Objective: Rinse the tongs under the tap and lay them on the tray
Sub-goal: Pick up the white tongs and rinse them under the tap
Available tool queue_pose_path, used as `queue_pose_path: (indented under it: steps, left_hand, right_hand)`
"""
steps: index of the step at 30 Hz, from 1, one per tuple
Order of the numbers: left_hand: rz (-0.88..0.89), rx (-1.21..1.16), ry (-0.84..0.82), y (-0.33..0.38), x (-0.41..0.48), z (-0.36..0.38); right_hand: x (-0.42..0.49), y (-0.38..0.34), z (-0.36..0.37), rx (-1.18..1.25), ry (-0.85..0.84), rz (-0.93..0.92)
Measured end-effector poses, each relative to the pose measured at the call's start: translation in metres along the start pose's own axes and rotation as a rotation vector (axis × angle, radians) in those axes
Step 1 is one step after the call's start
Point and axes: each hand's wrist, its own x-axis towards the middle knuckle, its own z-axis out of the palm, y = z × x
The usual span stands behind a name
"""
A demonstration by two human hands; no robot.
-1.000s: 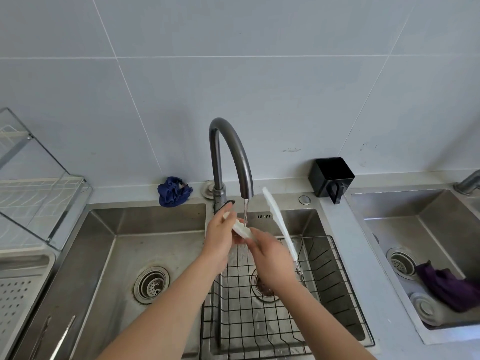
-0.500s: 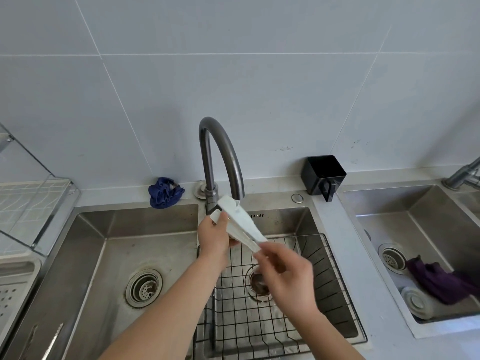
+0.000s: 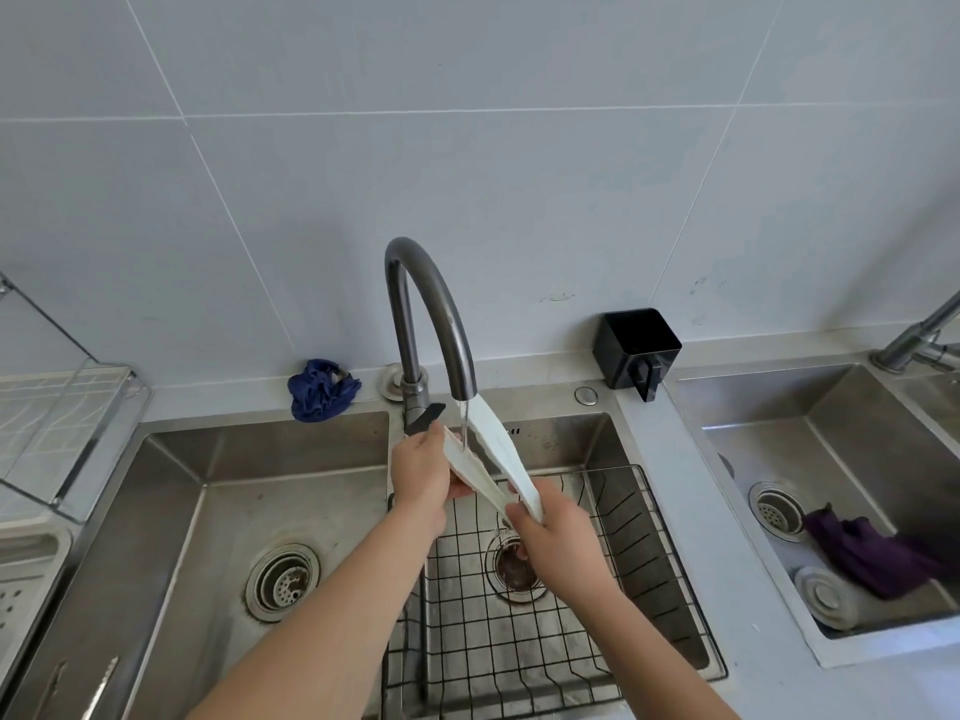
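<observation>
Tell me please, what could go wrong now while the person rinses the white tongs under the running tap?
1. The white tongs are wet, and the right hand grips only their hinged end; they might slip into the wire basket below.
2. The stream from the tap falls between the spread arms and might splash onto the counter.
3. The left hand sits close to the tap lever and might bump it.

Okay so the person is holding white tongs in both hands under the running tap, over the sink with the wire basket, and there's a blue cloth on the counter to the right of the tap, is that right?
Nearly. The head view shows the blue cloth on the counter to the left of the tap, not the right. The rest stands: the left hand and the right hand both hold the white tongs under the running water, over the sink with the wire basket.
</observation>
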Motion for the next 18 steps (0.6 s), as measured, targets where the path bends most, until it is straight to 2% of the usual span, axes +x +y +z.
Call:
queue_pose_path:
  steps: [4,6,9,13,18]
  left_hand:
    - [-0.094,-0.120,-0.282,-0.005,-0.012,0.000]
    - [-0.115,-0.175,-0.342,-0.005,-0.017,-0.003]
    - [-0.076,-0.259,-0.342,0.001,-0.014,-0.013]
    - [-0.008,-0.338,-0.320,0.014,-0.008,-0.035]
    - [0.041,-0.331,-0.283,0.018,-0.008,-0.050]
  right_hand:
    - [0.013,-0.008,0.008,0.159,-0.058,0.033]
    - [0.022,-0.016,0.011,0.255,-0.101,0.034]
    - [0.039,-0.031,0.013,0.303,-0.156,0.040]
    - [0.059,-0.042,0.023,0.194,-0.187,0.025]
    - [0.073,-0.056,0.042,0.047,-0.043,-0.163]
